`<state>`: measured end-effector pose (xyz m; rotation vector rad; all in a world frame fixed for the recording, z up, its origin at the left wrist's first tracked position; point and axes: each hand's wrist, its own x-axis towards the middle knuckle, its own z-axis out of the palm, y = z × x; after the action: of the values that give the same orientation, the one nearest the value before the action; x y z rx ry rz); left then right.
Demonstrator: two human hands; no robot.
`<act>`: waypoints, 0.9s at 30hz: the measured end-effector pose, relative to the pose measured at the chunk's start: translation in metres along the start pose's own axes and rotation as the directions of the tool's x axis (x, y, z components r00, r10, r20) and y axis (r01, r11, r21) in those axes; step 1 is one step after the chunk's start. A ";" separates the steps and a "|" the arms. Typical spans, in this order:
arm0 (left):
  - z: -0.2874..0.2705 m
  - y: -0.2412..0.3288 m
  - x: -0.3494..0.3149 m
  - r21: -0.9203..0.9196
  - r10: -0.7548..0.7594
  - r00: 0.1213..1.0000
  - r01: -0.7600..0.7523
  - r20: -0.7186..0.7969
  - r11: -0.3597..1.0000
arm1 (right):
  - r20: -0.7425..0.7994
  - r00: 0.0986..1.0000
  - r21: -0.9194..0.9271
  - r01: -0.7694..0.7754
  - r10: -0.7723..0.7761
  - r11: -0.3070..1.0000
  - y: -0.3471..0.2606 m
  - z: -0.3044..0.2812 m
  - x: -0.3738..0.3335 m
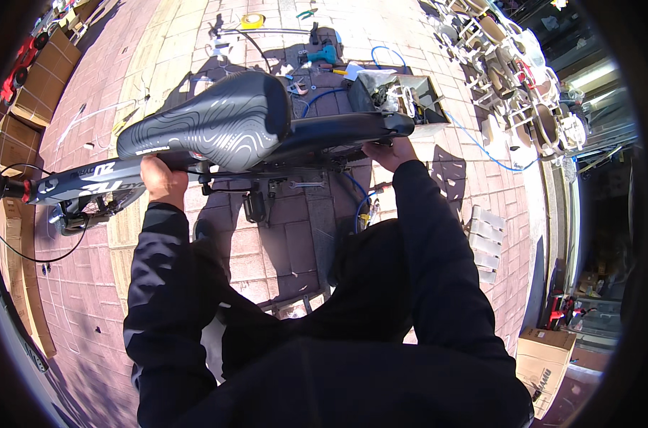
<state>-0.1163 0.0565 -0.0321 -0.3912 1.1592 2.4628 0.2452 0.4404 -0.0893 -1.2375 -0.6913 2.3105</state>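
Note:
A dark bicycle lies across in front of me, its grey frame tube [88, 180] running to the left. Its black saddle [210, 121] with pale contour lines faces up in the middle, and a black rear fender [345, 128] reaches right. My left hand [164, 180] is closed round the frame tube just below the saddle; its far fingers are hidden. Under the fender's right end, my right hand [391, 154] grips it from below, fingers partly hidden. A pedal [255, 207] hangs beneath the frame, between my hands.
Beyond the fender stands an open toolbox [438, 114]. A teal power drill [322, 55], a yellow tape roll [252, 21] and a blue hose [492, 158] lie on the paving. A wrench [307, 185] is below the bike. Cardboard boxes [49, 78] line the left; white seats [527, 107] crowd the right.

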 end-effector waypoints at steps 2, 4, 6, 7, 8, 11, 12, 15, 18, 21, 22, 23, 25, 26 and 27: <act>0.004 -0.002 -0.001 0.027 0.035 0.994 -0.032 -0.106 0.999 | 0.016 0.998 0.157 0.056 -0.059 0.986 0.006 0.002 0.008; 0.009 -0.002 -0.004 0.094 0.076 0.995 -0.069 -0.068 0.993 | -0.016 0.997 0.270 0.080 -0.079 0.960 0.005 0.004 0.016; 0.014 -0.001 -0.007 0.053 0.053 0.996 -0.049 -0.072 0.997 | -0.022 0.997 0.242 0.081 -0.078 0.967 0.006 0.007 0.021; 0.015 0.000 -0.007 0.036 0.065 0.997 -0.064 -0.044 0.997 | -0.005 0.997 0.234 0.078 -0.079 0.969 0.007 0.008 0.023; 0.017 0.001 -0.007 0.034 0.034 0.996 -0.031 -0.077 0.999 | 0.014 0.997 0.225 0.077 -0.082 0.971 0.007 0.008 0.023; 0.017 0.010 -0.004 0.034 0.025 0.996 -0.022 -0.089 0.999 | -0.007 0.991 0.111 0.131 -0.131 0.985 0.010 0.010 0.021; 0.016 0.015 -0.003 0.024 0.039 0.998 -0.038 -0.052 0.999 | -0.030 0.993 0.042 0.113 -0.112 0.993 0.010 0.012 0.019; 0.015 0.027 -0.004 0.042 0.047 0.994 -0.043 -0.098 0.998 | -0.151 0.987 -0.135 0.029 -0.050 0.990 0.006 0.011 0.004; 0.018 0.034 -0.009 0.044 0.060 0.991 -0.055 -0.116 0.998 | -0.246 0.964 -0.278 0.033 -0.104 0.960 0.000 0.005 -0.013; 0.012 0.043 -0.018 -0.054 0.023 0.997 -0.026 -0.069 0.998 | -0.340 0.900 -0.512 0.066 -0.273 0.856 -0.010 -0.006 -0.023; 0.005 0.048 -0.021 -0.079 0.007 1.000 -0.008 -0.019 0.997 | -0.318 0.913 -0.483 0.076 -0.256 0.872 -0.014 -0.013 -0.026; -0.002 0.052 -0.025 -0.102 0.000 0.999 0.004 0.038 0.995 | -0.297 0.924 -0.451 0.085 -0.239 0.888 -0.017 -0.019 -0.029; -0.013 0.061 -0.025 -0.173 -0.037 0.999 0.043 0.039 0.984 | -0.194 0.948 -0.487 0.129 -0.251 0.864 -0.020 -0.030 -0.036; -0.018 0.064 -0.026 -0.176 -0.038 0.999 0.043 0.030 0.983 | -0.097 0.957 -0.514 0.188 -0.274 0.837 -0.019 -0.036 -0.040; -0.026 0.068 -0.029 -0.170 -0.040 0.999 0.039 0.002 0.985 | -0.093 0.967 -0.516 0.158 -0.239 0.842 -0.021 -0.039 -0.040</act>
<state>-0.1196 -0.0099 0.0093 -0.4594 0.9356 2.5347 0.3020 0.4423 -0.0697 -1.4603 -1.3623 1.8934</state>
